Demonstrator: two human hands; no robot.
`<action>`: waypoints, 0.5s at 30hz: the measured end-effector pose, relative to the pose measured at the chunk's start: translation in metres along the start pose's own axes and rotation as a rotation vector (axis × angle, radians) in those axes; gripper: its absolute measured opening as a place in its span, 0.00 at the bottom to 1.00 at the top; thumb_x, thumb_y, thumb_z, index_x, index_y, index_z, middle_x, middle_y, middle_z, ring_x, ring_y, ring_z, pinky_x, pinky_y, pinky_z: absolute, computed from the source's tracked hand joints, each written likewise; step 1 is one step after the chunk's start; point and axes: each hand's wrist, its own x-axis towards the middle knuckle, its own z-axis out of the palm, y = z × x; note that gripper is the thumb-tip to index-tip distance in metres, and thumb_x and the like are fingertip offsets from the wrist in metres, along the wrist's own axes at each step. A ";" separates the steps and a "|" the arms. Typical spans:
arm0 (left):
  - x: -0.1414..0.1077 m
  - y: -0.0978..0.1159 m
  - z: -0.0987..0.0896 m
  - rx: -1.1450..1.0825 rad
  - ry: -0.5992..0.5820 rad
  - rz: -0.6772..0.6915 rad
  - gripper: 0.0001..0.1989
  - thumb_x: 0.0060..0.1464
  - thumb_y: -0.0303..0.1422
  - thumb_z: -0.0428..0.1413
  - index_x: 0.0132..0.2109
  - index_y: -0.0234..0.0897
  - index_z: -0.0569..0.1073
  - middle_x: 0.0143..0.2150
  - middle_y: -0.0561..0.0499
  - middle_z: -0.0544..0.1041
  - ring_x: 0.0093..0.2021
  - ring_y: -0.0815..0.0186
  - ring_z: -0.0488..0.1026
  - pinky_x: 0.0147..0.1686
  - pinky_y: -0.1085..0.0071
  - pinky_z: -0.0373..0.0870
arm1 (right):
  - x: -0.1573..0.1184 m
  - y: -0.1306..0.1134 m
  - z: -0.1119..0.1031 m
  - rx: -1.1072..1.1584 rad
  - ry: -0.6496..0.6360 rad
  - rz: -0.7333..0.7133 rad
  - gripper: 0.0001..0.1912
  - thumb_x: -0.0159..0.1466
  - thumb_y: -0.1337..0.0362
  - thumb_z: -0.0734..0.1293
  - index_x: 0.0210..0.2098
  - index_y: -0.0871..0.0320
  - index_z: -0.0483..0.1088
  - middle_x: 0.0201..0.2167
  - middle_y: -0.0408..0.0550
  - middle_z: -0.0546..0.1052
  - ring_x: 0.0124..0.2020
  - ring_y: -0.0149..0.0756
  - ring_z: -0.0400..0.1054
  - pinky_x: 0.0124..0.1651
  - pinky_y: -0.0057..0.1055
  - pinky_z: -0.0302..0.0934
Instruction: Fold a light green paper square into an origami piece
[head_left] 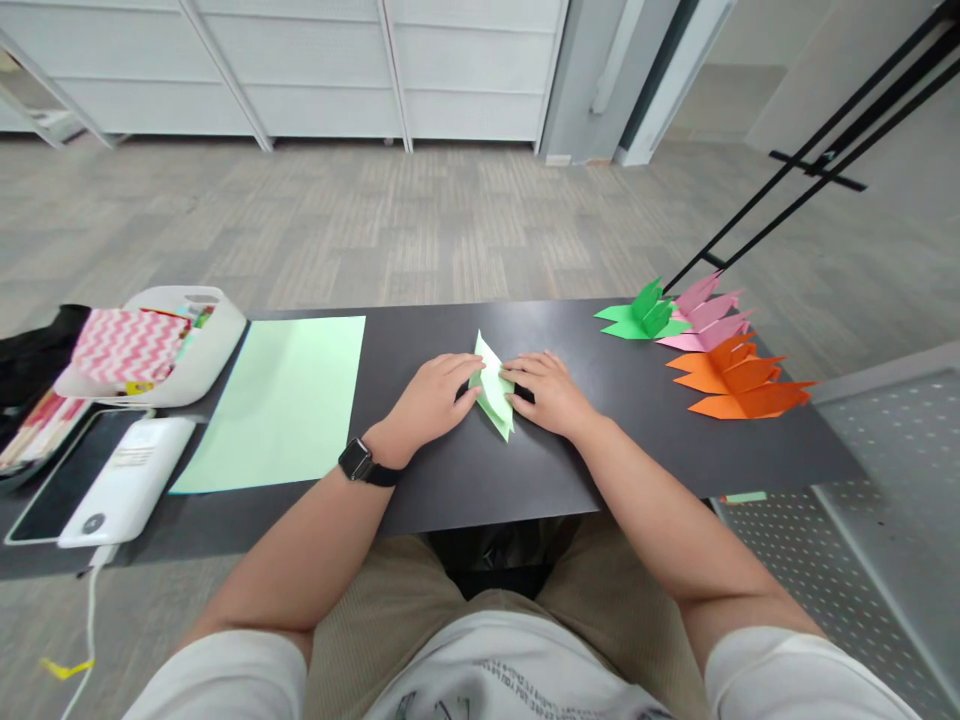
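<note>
Several folds in, seemingly partway, pinches folded light green paper (pixel 492 386) by its edges, between left hand (pixel 431 398) and right hand (pixel 553 394). Has light green sheet (pixel 289 400) unfolded left of left hand; right of right hand, has seemingly complete green origami (pixel 645 313), pink origami (pixel 707 320), orange origami (pixel 739 382).

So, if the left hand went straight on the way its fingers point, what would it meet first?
The folded pale green paper, which the left hand seems to be touching; beyond it, probably the right hand.
</note>
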 end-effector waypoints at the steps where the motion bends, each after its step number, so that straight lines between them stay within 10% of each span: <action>1: 0.001 -0.002 0.003 0.008 -0.013 -0.010 0.20 0.73 0.35 0.52 0.66 0.38 0.74 0.69 0.43 0.76 0.68 0.54 0.72 0.70 0.51 0.67 | 0.000 0.000 -0.001 0.004 -0.001 -0.004 0.19 0.71 0.59 0.69 0.60 0.48 0.79 0.63 0.51 0.79 0.68 0.54 0.67 0.73 0.68 0.51; 15: 0.003 -0.011 0.019 0.067 -0.079 -0.134 0.19 0.71 0.41 0.55 0.63 0.44 0.78 0.71 0.45 0.74 0.71 0.52 0.70 0.75 0.44 0.58 | -0.002 0.002 0.001 0.011 -0.007 -0.052 0.18 0.71 0.60 0.69 0.59 0.46 0.79 0.63 0.49 0.80 0.67 0.52 0.69 0.74 0.65 0.52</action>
